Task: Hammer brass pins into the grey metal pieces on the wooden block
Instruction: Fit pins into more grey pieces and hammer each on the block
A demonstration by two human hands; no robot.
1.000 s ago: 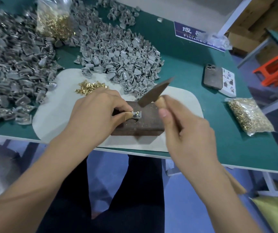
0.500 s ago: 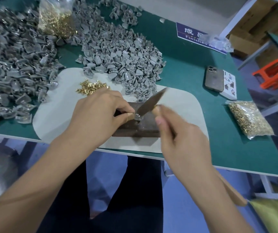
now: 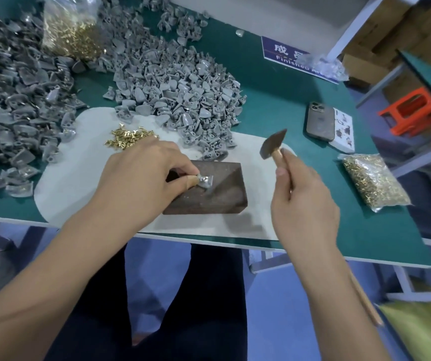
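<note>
A dark wooden block [image 3: 217,196] lies on a pale mat [image 3: 79,173] at the table's front edge. On the block's top sits one small grey metal piece [image 3: 206,181]. My left hand [image 3: 141,181] pinches that piece between thumb and forefinger. My right hand [image 3: 304,201] grips the wooden handle of a small hammer [image 3: 273,144]. The hammer head is raised, up and to the right of the block, clear of the piece. A loose heap of brass pins [image 3: 128,138] lies on the mat just behind my left hand.
Grey metal pieces lie in a big pile [image 3: 180,97] behind the block and another pile [image 3: 8,105] at the left. Bags of brass pins sit at the back left [image 3: 71,35] and at the right [image 3: 373,182]. A phone [image 3: 319,121] lies on the green table [image 3: 287,100].
The hammer head was down on the grey piece half a second ago. It has since swung up and to the right. My left hand still pinches the piece on the block.
</note>
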